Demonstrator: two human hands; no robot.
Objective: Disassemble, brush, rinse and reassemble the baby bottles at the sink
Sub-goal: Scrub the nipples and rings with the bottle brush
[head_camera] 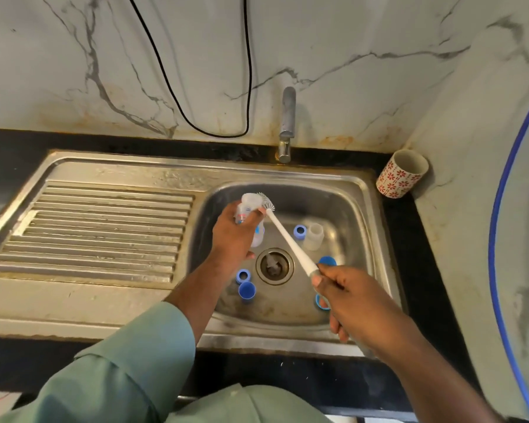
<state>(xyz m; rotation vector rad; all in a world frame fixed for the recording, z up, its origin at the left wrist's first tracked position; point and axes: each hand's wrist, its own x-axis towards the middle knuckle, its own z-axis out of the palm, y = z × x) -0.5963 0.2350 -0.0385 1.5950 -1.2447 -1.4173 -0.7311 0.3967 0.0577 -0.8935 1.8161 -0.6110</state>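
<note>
Fingers of the left hand [231,236] curl round a clear baby bottle [247,209] above the sink [361,190], while the right hand [358,300] grips the white bottle brush [287,239], bristles at the bottle's mouth.

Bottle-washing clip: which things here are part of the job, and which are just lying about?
Part of the job:
- bottle in the left hand
- brush in the right hand
- second bottle in the sink
- blue caps and rings
- tap

Lying about:
- flowered cup
- black cable
- blue hose
</note>
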